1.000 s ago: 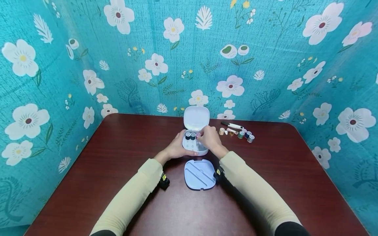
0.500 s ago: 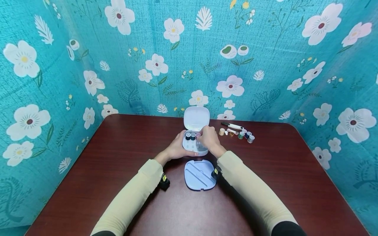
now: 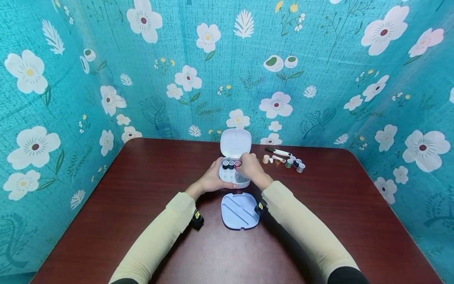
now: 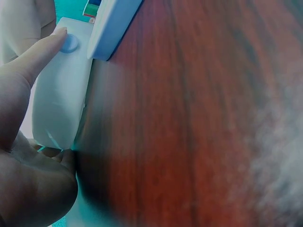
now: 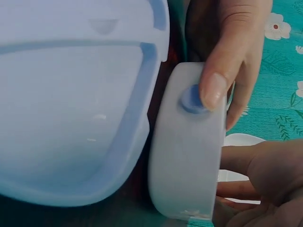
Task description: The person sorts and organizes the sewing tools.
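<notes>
A white sewing box (image 3: 231, 180) stands with its lid (image 3: 235, 142) raised at the back. My left hand (image 3: 212, 178) grips its left side; the thumb lies on the front wall by a blue button (image 5: 191, 100). Inside, two dark thread spools (image 3: 228, 165) and a pink thread spool (image 3: 237, 163) stand in the back row. My right hand (image 3: 251, 167) reaches over the box's right side and pinches the pink spool; its fingertips are partly hidden. In the right wrist view the box's white wall (image 5: 184, 156) hides the fingertips of the right hand (image 5: 270, 175).
A blue divided tray (image 3: 240, 213) lies on the table in front of the box. To the right are several loose thread spools (image 3: 289, 163), a beige spool (image 3: 266, 159) and a black-and-white slim tool (image 3: 279, 151). A floral curtain (image 3: 198, 98) hangs behind the table.
My right fingers have shifted slightly at the pink spool, and its side shows more clearly. The left hand keeps its hold on the box.
</notes>
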